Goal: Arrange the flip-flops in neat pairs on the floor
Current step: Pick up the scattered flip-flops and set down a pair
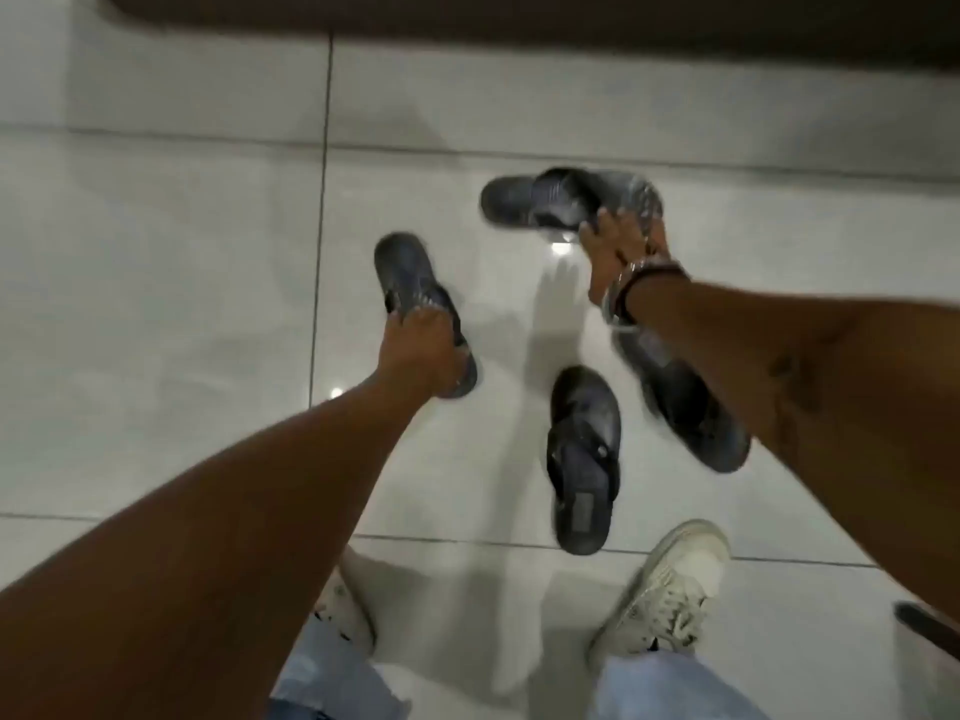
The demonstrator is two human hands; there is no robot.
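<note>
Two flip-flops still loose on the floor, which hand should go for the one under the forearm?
Right, probably. The right hand is on the far flip-flop, and the angled flip-flop lies right under that forearm. The left hand has its grip on the left flip-flop, farther off.

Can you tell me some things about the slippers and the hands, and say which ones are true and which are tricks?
1. The left hand grips a dark flip-flop. True.
2. The right hand is empty. False: it holds another flip-flop, which looks blurred.
3. Four dark flip-flops show in all. True: two more lie on the tiled floor, a middle one and one partly under the right forearm.
4. The person is barefoot. False: they wear pale sneakers.
5. The flip-flops already sit in neat pairs. False: they point different ways.
</note>
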